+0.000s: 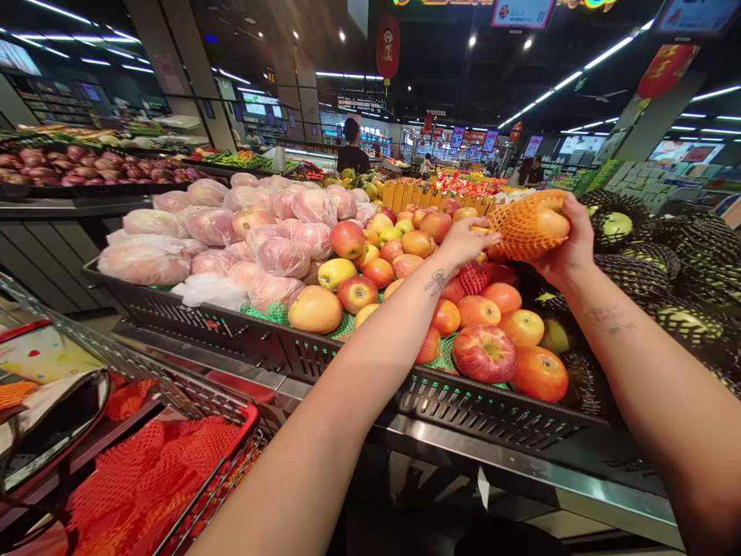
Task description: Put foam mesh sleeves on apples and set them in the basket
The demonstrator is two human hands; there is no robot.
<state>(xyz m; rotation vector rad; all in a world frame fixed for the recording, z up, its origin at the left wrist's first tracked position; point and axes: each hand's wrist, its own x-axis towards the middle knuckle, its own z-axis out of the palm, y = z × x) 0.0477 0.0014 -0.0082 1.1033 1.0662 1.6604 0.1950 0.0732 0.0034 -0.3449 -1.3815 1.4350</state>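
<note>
A large yellow-orange fruit (pixel 551 224), partly covered by an orange foam net (pixel 512 225), is held up above the apples. My right hand (pixel 570 245) is wrapped round the fruit's right end, where the net leaves the skin bare. At the other end, the fingers of my left hand (pixel 468 241) are closed at the edge of the net. Loose red and yellow apples (pixel 485 353) lie below in a black crate (pixel 486 413) lined with green mesh. Another piece, in a red foam net (pixel 473 279), rests among them under my left hand.
Plastic-wrapped fruit (pixel 283 256) is piled on the left of the display. Fruit in black foam nets (pixel 683 262) is stacked at the right. A shopping cart (pixel 231 455) holding red foam nets (pixel 156 479) stands at the lower left. Farther back is a person (pixel 353 150).
</note>
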